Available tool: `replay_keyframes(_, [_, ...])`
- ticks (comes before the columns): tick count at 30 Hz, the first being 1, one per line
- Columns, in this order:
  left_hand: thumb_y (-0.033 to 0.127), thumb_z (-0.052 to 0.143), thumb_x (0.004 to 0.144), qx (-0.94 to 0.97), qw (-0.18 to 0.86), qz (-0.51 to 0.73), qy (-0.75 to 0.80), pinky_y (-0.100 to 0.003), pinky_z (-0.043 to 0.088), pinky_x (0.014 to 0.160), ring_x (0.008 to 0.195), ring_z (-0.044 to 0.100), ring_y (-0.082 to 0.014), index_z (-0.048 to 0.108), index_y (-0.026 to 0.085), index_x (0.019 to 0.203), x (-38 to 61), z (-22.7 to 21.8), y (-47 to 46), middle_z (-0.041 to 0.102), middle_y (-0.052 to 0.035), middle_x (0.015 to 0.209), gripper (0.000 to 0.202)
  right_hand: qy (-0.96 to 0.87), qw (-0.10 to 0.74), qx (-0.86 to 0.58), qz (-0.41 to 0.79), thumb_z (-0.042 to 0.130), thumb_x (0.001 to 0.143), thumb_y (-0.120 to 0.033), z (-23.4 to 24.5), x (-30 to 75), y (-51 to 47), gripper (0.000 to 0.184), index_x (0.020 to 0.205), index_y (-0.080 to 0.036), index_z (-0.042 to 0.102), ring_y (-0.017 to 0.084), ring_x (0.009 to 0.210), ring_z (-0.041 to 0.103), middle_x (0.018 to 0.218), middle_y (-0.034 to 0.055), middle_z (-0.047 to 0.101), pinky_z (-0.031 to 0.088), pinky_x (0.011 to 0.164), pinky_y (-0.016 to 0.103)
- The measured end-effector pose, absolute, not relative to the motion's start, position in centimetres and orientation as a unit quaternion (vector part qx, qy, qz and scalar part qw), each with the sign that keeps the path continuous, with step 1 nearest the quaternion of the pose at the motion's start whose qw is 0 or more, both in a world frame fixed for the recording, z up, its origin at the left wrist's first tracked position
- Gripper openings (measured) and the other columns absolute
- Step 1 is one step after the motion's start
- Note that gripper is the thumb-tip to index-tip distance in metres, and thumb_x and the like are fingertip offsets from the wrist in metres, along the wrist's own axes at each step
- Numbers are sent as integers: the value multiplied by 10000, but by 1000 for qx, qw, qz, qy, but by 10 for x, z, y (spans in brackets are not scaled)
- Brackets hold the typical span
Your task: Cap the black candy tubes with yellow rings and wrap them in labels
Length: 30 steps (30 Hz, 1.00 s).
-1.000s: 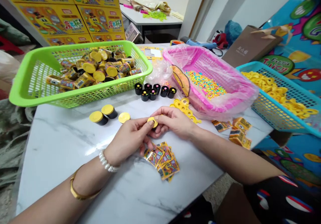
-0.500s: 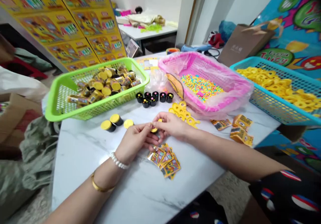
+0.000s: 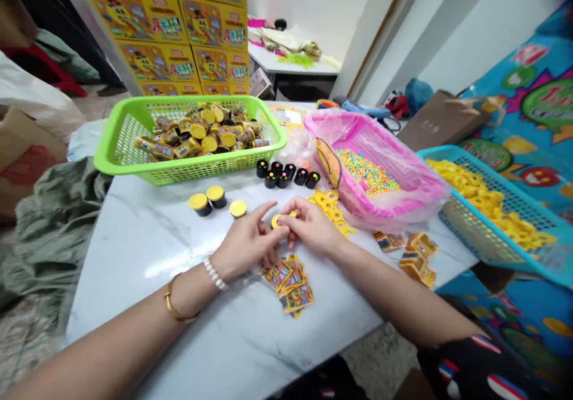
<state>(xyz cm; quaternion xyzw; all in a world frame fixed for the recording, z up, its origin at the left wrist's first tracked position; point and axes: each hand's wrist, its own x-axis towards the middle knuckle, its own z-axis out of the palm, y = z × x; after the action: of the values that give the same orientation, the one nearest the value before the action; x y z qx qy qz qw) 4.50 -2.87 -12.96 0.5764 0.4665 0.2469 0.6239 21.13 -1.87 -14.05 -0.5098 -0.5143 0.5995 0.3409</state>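
Note:
My left hand (image 3: 248,242) and my right hand (image 3: 308,227) meet over the marble table (image 3: 134,257) and pinch a small black cup with a yellow lid (image 3: 277,221) between their fingertips. My left index finger sticks out; the other fingers curl round the cup. Just below the hands lies a pile of colourful printed labels (image 3: 289,283). Three yellow-lidded cups (image 3: 217,200) stand to the left, a cluster of open black cups (image 3: 286,174) behind, and loose yellow rings (image 3: 333,209) to the right.
A green basket (image 3: 134,161) holds several labelled cups. A pink basket (image 3: 403,194) lined with plastic holds coloured candy beads. A blue basket (image 3: 492,251) of yellow rings overhangs the right edge. Small yellow boxes (image 3: 414,254) lie near it. Yellow cartons (image 3: 179,24) are stacked behind.
The camera view has shifted and tilted. Both hands stay together on the small yellow-lidded cup; my left index finger has lifted and now points outward.

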Motion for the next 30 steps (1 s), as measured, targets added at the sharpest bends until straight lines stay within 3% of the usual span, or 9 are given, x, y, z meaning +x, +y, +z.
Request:
replay_keyframes(6, [355, 559, 867, 649, 563, 221, 461, -180, 366, 364, 353, 509, -111, 642, 172, 1012, 41, -133, -28, 544, 66, 435, 248, -440, 376, -448, 681, 633, 819, -312, -133, 236, -12, 285, 1044, -169, 532, 100, 513, 623, 685, -19, 671, 522, 464, 206])
replay_keyframes(9, [323, 574, 849, 681, 538, 214, 448, -174, 310, 381, 368, 465, -90, 672, 169, 890, 39, -132, -23, 515, 72, 436, 187, -441, 316, -448, 711, 677, 809, -342, -134, 238, -6, 297, 1011, -175, 539, 59, 377, 508, 558, -70, 607, 391, 345, 138])
replay_keyframes(11, [305, 571, 847, 699, 523, 212, 439, -178, 281, 389, 372, 433, -79, 698, 171, 922, 37, -132, -20, 527, 70, 460, 199, -445, 261, -450, 729, 691, 807, -374, -136, 237, -2, 291, 966, -178, 546, 33, 285, 370, 451, -112, 517, 256, 281, 117])
replay_keyframes(13, [299, 569, 849, 706, 518, 212, 434, -180, 267, 395, 379, 411, -75, 706, 171, 972, 36, -133, -19, 527, 70, 471, 225, -459, 234, -427, 743, 649, 840, -422, -135, 238, 2, 296, 972, -169, 570, 28, 263, 311, 415, -117, 482, 212, 271, 122])
replay_keyframes(16, [307, 574, 845, 700, 525, 216, 434, -179, 256, 395, 388, 399, -76, 708, 165, 955, 36, -134, -19, 500, 73, 461, 224, -482, 231, -378, 756, 559, 894, -451, -129, 247, 8, 370, 1108, -151, 598, 51, 319, 417, 493, -71, 558, 275, 289, 138])
replay_keyframes(18, [316, 583, 837, 689, 539, 219, 432, -175, 253, 388, 383, 398, -73, 710, 167, 905, 35, -135, -19, 492, 73, 453, 207, -474, 240, -387, 754, 571, 891, -384, -124, 255, 11, 333, 1131, -156, 601, 56, 362, 463, 547, -56, 586, 300, 302, 140])
replay_keyframes(22, [318, 597, 822, 647, 601, 197, 425, -166, 313, 361, 370, 459, -84, 695, 175, 1002, 32, -134, -15, 556, 58, 489, 250, -438, 257, -445, 738, 648, 831, -285, -124, 257, 11, 187, 959, -151, 628, 44, 385, 482, 570, -53, 586, 330, 321, 131])
replay_keyframes(26, [341, 608, 815, 601, 675, 174, 391, -197, 479, 432, 560, 661, -159, 664, 159, 1109, 28, -128, -13, 657, -9, 644, 350, -435, 235, -444, 747, 715, 786, -332, -130, 247, 9, 236, 906, -142, 642, 66, 437, 572, 600, -32, 623, 439, 381, 147])
replay_keyframes(30, [404, 579, 840, 610, 673, 167, 385, -226, 504, 456, 582, 673, -174, 671, 163, 1098, 30, -128, -17, 676, -32, 672, 365, -428, 249, -434, 753, 738, 780, -348, -134, 245, 8, 257, 899, -135, 658, 60, 424, 568, 599, -30, 629, 453, 391, 149])
